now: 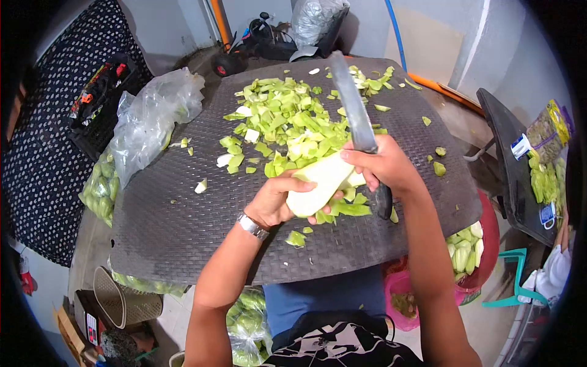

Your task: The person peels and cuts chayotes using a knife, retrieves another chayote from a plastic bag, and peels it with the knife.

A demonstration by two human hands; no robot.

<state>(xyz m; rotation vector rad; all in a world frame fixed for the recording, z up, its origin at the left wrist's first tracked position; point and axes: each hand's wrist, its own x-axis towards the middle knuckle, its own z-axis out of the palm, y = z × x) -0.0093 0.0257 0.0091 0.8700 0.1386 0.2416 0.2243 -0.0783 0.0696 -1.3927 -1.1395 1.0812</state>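
Observation:
A pale, peeled green vegetable [319, 183] lies in my left hand [278, 199], whose fingers wrap round its lower end. My right hand [388, 164] grips the black handle of a large knife [354, 104], the blade pointing up and away over the table. The thumb of that hand touches the upper end of the vegetable. Beneath and beyond both hands, a heap of green peelings [284, 113] spreads over the dark woven-pattern table [183, 226].
Clear plastic bags [156, 110] hang at the table's left edge. Peeled vegetables fill a red basin [486, 244] at the right, near a pink container [400, 300] and a teal stool [516, 278]. A beige basket [125, 300] stands lower left.

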